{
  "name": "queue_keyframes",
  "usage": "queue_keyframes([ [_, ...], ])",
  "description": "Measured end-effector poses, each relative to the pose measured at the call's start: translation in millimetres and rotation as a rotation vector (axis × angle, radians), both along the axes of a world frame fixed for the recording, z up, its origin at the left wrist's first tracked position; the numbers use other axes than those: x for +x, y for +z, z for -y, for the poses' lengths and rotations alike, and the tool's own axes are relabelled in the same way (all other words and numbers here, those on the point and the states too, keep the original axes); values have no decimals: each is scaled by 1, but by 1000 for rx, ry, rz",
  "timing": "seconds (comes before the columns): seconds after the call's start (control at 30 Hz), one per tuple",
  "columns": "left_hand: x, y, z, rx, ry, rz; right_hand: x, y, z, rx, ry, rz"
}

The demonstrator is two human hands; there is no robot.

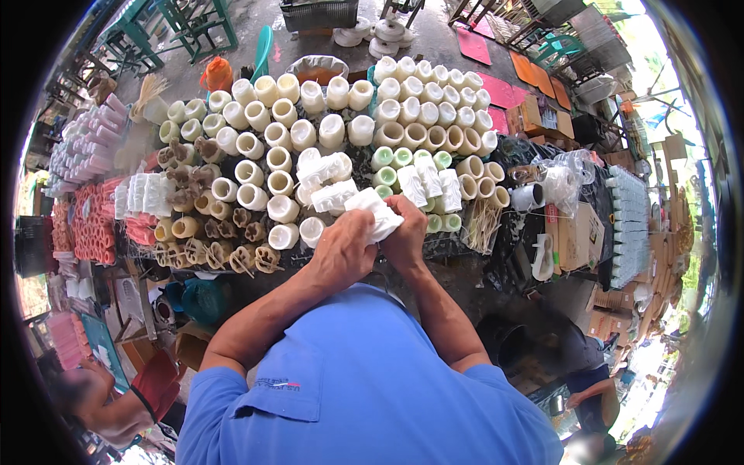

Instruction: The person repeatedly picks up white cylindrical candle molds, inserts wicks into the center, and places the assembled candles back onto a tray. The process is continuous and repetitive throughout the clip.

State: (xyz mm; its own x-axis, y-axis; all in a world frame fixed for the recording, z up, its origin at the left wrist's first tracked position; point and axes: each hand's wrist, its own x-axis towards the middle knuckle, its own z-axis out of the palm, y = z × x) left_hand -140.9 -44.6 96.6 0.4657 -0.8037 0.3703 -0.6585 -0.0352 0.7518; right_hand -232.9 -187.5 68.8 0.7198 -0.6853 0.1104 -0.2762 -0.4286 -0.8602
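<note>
Above the table's near edge I hold a white carved candle point(375, 211), tilted on its side. My left hand point(339, 249) is wrapped round its left and lower part. The fingers of my right hand point(408, 231) are closed against its right end; whether they pinch something small there is hidden. Just beyond my left hand lie more white carved candles point(333, 197) on their sides. Past my right hand stand pale green cylinders point(402, 158) beside white carved pieces point(411, 186). A hollow cream cylinder point(284, 236) stands left of my left hand.
Rows of cream hollow cylinders point(312, 97) cover the table's far side. Brown flower-shaped pieces point(242, 260) line the near left edge. A straw-like bundle point(483, 225) and cardboard box point(575, 232) are to the right. One person point(101, 395) is at lower left, another point(593, 387) at lower right.
</note>
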Motion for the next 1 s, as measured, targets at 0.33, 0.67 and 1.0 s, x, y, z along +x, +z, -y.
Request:
queue_keyframes([
  [0.33, 36, -10, -14, 118, -26, -570, -26, 32, 0, 914, 267, 160],
  [0.67, 58, -16, -20, 122, -85, -168, -8, 33, -25, 113, 267, -164],
  [1.0, 104, -26, -8, 101, 291, -21, 86, 9, -31, -25, 26, 35],
])
